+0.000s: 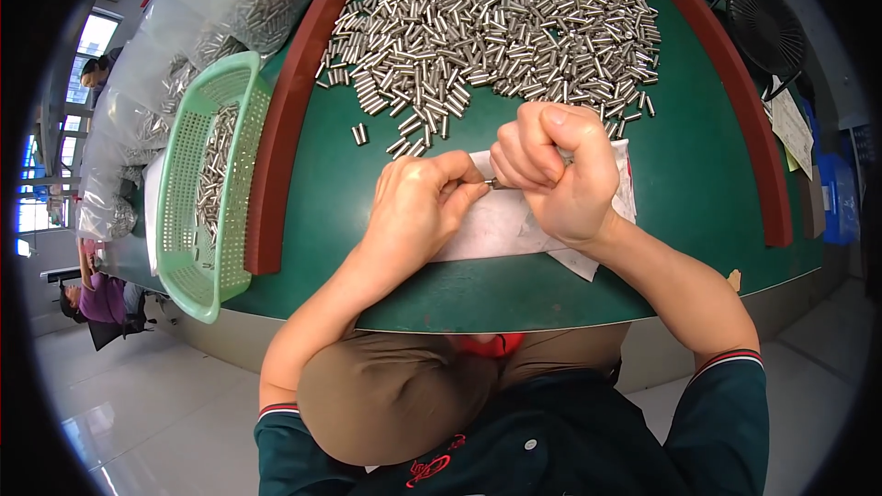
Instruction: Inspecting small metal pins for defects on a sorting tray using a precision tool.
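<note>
My left hand [418, 202] and my right hand [556, 170] meet over a white sheet of paper [501, 225] on the green table [698, 174]. Between their fingertips they pinch a small metal pin [493, 184]; the left thumb and forefinger hold one end. My right hand is closed in a fist around something I cannot make out, its tip at the pin. Just beyond my hands lies a large heap of short silver metal pins [496, 23], with a few strays [359, 134] nearer the left hand.
A brown raised rim [276, 147] curves around the heap. Left of it a light green plastic basket [197, 193] holds more pins. Clear plastic bags of pins [211, 18] lie further left. A black fan [767, 28] stands at the far right. Another person [101, 298] sits at lower left.
</note>
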The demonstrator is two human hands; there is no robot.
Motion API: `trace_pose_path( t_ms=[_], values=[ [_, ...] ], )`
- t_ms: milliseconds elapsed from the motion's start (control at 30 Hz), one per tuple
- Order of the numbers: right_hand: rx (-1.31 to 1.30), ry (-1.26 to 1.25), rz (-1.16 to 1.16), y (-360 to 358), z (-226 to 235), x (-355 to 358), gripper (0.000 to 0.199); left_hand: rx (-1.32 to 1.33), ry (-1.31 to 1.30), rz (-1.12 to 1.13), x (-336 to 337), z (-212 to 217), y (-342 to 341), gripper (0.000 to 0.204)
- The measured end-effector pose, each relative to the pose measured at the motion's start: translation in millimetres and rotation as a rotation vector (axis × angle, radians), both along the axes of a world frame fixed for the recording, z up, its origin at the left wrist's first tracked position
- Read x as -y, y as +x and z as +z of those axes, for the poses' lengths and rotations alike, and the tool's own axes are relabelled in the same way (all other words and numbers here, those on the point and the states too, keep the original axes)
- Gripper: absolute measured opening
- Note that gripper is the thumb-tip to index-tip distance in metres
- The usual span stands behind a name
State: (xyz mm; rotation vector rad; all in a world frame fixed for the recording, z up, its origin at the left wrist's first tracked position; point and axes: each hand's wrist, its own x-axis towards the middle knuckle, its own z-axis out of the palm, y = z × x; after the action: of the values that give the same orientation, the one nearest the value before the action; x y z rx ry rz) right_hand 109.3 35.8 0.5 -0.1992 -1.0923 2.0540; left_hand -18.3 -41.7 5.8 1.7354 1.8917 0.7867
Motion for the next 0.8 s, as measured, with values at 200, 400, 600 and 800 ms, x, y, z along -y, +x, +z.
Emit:
trace_pose_path(
  t_ms=[200,400,600,800],
  values=[
    [0.084,0.080,-0.018,-0.4,1.6,2.4,0.034,0.019,-0.045,0.001,-3.7,1.3,0.1,0.009],
    [0.165,0.192,-0.074,0.5,1.7,6.4,0.033,0.016,-0.002,0.013,-2.5,6.8,3.0,0.010],
    [0.046,0.062,-0.034,4.3,-1.9,3.0,0.033,0.278,-0.034,0.034,1.1,7.1,-7.3,0.010],
    [0.042,-0.003,0.002,5.0,-2.0,0.2,0.034,1.253,-0.145,-0.021,0.5,0.5,-25.9,0.012]
  ],
)
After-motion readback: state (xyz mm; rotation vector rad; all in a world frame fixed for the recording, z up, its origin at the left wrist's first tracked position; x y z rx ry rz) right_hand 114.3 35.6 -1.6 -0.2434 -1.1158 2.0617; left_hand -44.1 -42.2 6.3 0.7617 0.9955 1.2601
